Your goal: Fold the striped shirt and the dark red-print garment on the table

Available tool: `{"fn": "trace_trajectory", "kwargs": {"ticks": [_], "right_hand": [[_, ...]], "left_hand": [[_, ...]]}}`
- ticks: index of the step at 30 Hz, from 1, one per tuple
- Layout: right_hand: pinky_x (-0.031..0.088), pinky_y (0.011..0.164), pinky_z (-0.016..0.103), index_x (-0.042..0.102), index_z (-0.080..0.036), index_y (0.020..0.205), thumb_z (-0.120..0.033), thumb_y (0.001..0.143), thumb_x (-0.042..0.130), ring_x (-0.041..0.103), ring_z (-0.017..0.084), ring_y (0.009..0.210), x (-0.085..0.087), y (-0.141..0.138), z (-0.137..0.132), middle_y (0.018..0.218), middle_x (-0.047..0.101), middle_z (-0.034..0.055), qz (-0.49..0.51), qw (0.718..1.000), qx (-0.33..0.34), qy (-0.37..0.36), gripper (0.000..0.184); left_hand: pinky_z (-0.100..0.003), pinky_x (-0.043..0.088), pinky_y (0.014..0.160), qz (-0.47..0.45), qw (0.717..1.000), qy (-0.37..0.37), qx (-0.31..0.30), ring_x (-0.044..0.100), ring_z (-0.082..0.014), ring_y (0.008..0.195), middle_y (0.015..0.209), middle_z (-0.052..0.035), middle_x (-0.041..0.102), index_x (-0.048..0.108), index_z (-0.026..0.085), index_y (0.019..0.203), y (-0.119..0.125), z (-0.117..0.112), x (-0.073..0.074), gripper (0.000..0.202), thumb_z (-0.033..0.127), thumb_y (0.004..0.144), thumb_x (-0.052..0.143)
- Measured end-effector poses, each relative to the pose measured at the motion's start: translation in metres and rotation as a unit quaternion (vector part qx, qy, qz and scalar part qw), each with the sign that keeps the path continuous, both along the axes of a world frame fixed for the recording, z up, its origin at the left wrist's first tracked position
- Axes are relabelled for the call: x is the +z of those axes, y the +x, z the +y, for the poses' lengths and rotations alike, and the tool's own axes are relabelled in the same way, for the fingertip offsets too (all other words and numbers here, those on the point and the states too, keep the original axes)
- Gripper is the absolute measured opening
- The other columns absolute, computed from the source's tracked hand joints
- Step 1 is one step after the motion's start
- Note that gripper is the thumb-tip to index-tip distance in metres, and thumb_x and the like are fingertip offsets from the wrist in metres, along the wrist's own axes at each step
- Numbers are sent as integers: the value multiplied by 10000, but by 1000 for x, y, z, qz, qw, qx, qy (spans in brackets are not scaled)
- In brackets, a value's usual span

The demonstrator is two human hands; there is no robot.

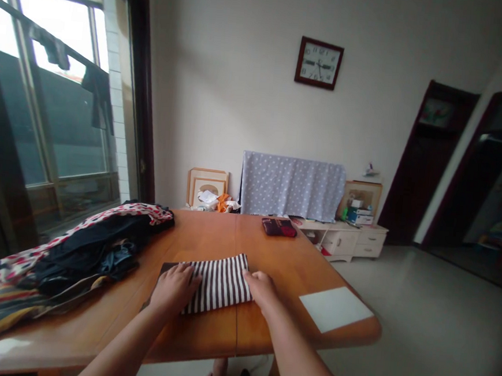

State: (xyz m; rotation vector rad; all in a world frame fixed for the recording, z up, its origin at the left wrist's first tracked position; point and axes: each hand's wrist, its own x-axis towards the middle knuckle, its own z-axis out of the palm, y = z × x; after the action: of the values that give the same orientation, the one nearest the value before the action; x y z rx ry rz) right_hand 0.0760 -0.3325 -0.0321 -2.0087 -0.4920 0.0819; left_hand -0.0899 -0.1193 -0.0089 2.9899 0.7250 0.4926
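Observation:
A folded striped garment (221, 283), dark with white stripes, lies on the wooden table (212, 237) in front of me. My left hand (176, 287) rests flat on its left part, fingers stretched out over the cloth. At the garment's right edge my right hand (263, 287) lies with its fingers bent down onto the fabric. Both hands press on the cloth; neither lifts it.
A heap of clothes (76, 249) covers the table's left side. Near the far edge lies a small dark red folded item (279, 227), and a white sheet (335, 308) sits at the right corner. Behind stand a cloth-covered cabinet (292, 185) and low white drawers (355, 239).

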Motion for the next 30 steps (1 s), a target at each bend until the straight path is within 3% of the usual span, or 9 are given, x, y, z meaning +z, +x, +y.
{"fn": "trace_trajectory", "kwargs": {"ticks": [3, 6, 10, 13, 16, 19, 24, 26, 30], "right_hand": [[412, 750, 282, 703, -217, 846, -257, 821, 625, 608, 214, 866, 2, -14, 13, 893, 693, 59, -134, 989, 0, -58, 91], [386, 900, 329, 715, -250, 902, -128, 805, 586, 570, 245, 1037, -3, -36, 18, 1025, 688, 70, -265, 960, 7, -89, 203], [370, 924, 334, 694, -264, 916, -95, 800, 557, 570, 235, 1034, -7, -49, 17, 1022, 698, 38, -295, 947, 58, -112, 247], [385, 893, 319, 686, -253, 995, -113, 804, 552, 605, 227, 1011, -6, -41, 19, 1020, 713, 41, -256, 959, 60, -101, 272], [417, 786, 306, 648, -241, 1180, -251, 820, 616, 649, 231, 926, 0, -22, 23, 1041, 727, 58, -159, 985, 31, -62, 362], [418, 683, 287, 697, -224, 1045, -391, 738, 734, 661, 230, 810, 7, 0, 29, 910, 739, 49, -49, 998, 49, -9, 351], [390, 600, 255, 658, -192, 677, -288, 631, 747, 599, 182, 619, 18, 25, 45, 603, 648, -8, 105, 983, 138, 62, 139], [383, 584, 238, 653, -179, 696, -238, 627, 674, 578, 163, 602, 21, 28, 49, 598, 638, -20, 124, 979, 143, 73, 93], [419, 612, 222, 662, -167, 878, -208, 609, 569, 591, 153, 662, 25, 24, 48, 722, 677, -18, 169, 957, 189, 139, 286]], "left_hand": [[-460, 308, 1161, -9, 1000, 2, -14, 482, -296, 1382, 1486, -115, 560, 596, 226, 1357, 4, 1, -16, 545, 548, 992, 350], [-473, 285, 1181, -18, 1000, -4, -16, 472, -301, 1394, 1494, -119, 552, 584, 219, 1377, 4, 5, -29, 576, 570, 993, 339], [-498, 263, 1189, -17, 1000, -7, -14, 455, -308, 1405, 1493, -113, 556, 580, 227, 1380, 7, 8, -34, 564, 566, 986, 359], [-506, 246, 1192, -21, 1000, 0, -8, 453, -312, 1404, 1486, -117, 560, 572, 222, 1386, 9, 7, -36, 573, 569, 984, 358], [-489, 262, 1185, -25, 1000, -9, -11, 462, -310, 1395, 1486, -113, 558, 578, 225, 1376, 9, 8, -35, 577, 579, 985, 345], [-470, 314, 1155, -10, 999, -41, -18, 484, -315, 1374, 1474, -110, 566, 595, 234, 1353, 9, 13, -29, 563, 586, 970, 379], [-434, 428, 1050, 5, 996, -84, -16, 566, -317, 1286, 1392, -131, 627, 609, 235, 1318, 22, 30, -5, 514, 541, 921, 501], [-416, 441, 1047, -3, 995, -99, -33, 575, -308, 1286, 1396, -137, 624, 591, 223, 1347, 32, 34, 4, 532, 509, 901, 545], [-419, 415, 1105, -16, 983, -144, -111, 508, -319, 1370, 1487, -154, 549, 482, 204, 1471, 55, 35, 17, 741, 533, 829, 652]]}}
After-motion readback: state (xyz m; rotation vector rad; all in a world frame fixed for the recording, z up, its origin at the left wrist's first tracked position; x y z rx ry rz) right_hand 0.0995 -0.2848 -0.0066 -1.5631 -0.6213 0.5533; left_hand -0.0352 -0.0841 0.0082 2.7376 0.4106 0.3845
